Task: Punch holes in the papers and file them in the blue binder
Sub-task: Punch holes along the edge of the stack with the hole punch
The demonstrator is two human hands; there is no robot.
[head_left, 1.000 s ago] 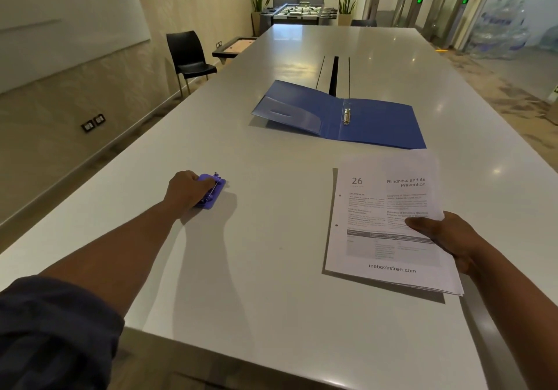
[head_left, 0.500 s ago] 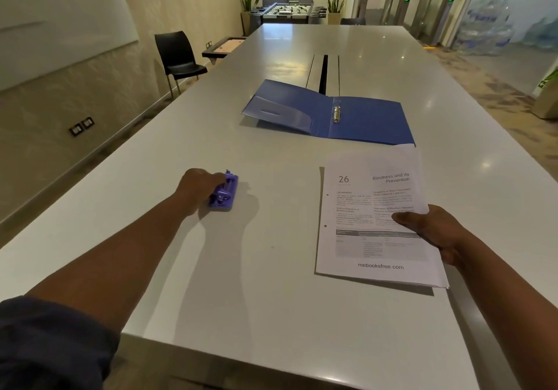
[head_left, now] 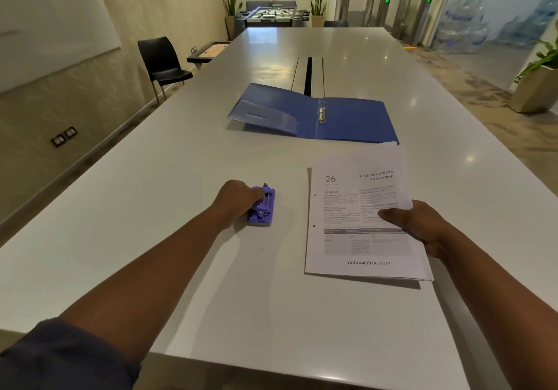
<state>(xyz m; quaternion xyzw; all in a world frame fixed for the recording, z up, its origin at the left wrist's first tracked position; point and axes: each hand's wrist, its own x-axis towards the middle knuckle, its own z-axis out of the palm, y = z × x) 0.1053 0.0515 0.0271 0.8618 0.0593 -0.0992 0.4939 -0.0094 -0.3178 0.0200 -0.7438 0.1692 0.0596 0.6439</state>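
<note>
A small purple hole punch (head_left: 262,206) sits on the white table (head_left: 181,178), and my left hand (head_left: 237,199) grips its left side. A stack of printed papers (head_left: 359,217) lies to its right, with two punched holes along the left margin. My right hand (head_left: 422,226) pinches the stack's right edge, thumb on top. Beyond them the blue binder (head_left: 314,116) lies open, its metal rings (head_left: 322,115) at the spine and its left cover slightly raised.
A dark cable slot (head_left: 308,72) runs down the table's middle behind the binder. A black chair (head_left: 161,63) stands by the left wall. A potted plant (head_left: 540,84) is on the floor at the right. The table's near edge is just below my arms.
My left hand has slid the hole punch to the right, closer to the papers. My right hand keeps its hold on the stack.
</note>
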